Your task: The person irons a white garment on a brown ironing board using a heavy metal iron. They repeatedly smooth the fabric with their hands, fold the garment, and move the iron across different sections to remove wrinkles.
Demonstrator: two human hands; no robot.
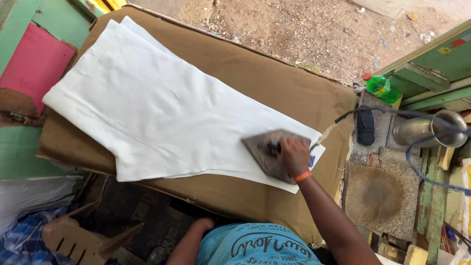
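1. A desk covered with brown cloth padding point(274, 83) is seen from above, running from upper left to lower right across the view.
2. A white folded garment of smooth fabric point(157, 108) is spread flat along the desk, its wide end at the upper left and its narrow end at the lower right.
3. A heavy grey metal iron with a pointed nose point(267, 152) is set flat on the narrow end of the garment, its nose aimed left.
4. The right hand point(293, 156) is closed around the dark handle on top of the iron; an orange band is worn at the wrist.
5. The left hand point(203, 225) is held low at the near edge of the desk, beside a blue printed shirt; whether its fingers are spread or curled cannot be told.
6. A dark cable point(348, 115) is seen running from near the iron toward the right.
7. A green plastic bottle with a red cap point(381, 88) is lying to the right of the desk, by a green wooden frame.
8. A round steel vessel point(427, 128) is placed on the stone slabs further right.
9. Bare sandy ground is visible beyond the far edge of the desk.
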